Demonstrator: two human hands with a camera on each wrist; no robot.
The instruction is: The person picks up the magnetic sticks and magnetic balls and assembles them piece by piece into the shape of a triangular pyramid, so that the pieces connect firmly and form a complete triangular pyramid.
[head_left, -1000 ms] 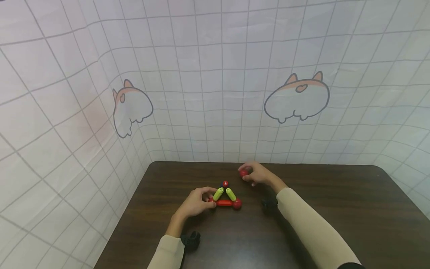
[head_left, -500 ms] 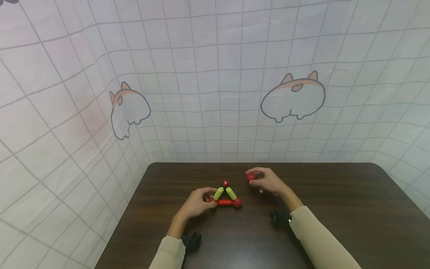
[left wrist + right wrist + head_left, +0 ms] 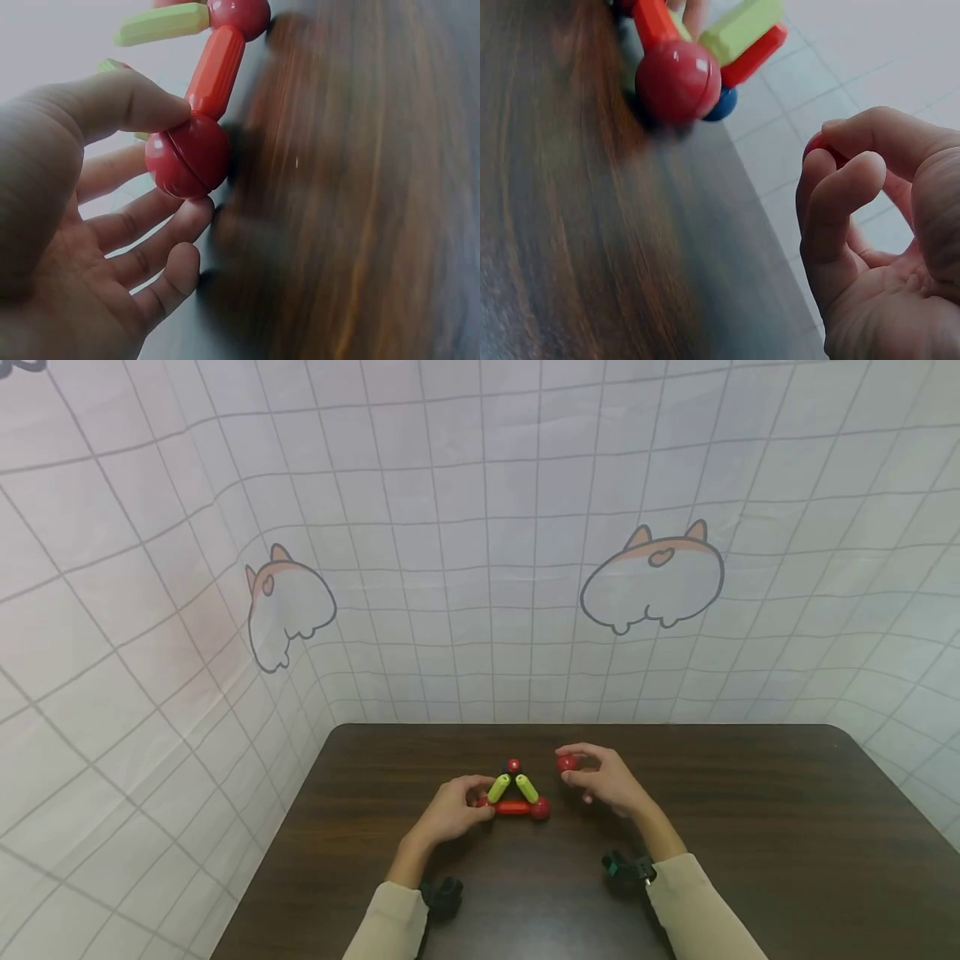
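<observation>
My left hand (image 3: 453,810) pinches a glossy red ball (image 3: 187,154) between thumb and fingers, at the left corner of a small ball-and-rod structure on the table. From that ball a red rod (image 3: 513,807) runs to a second red ball (image 3: 540,808). Two yellow-green rods (image 3: 527,788) slant upward from these corners, their top ends free. At the back corner sits a blue ball (image 3: 721,105), with another red rod (image 3: 757,56) rising from it. To the right, my right hand (image 3: 609,781) pinches a loose red ball (image 3: 567,763), mostly hidden by fingers in the right wrist view.
The dark wood-grain table (image 3: 750,827) ends at a back edge close behind the structure. A white grid-patterned cloth (image 3: 480,568) hangs behind and at both sides. Black wrist devices (image 3: 626,870) sit at both cuffs.
My right hand has drawn the loose red ball to the right and closer to me. The structure has shifted slightly right, my left hand still pinching its corner ball.
</observation>
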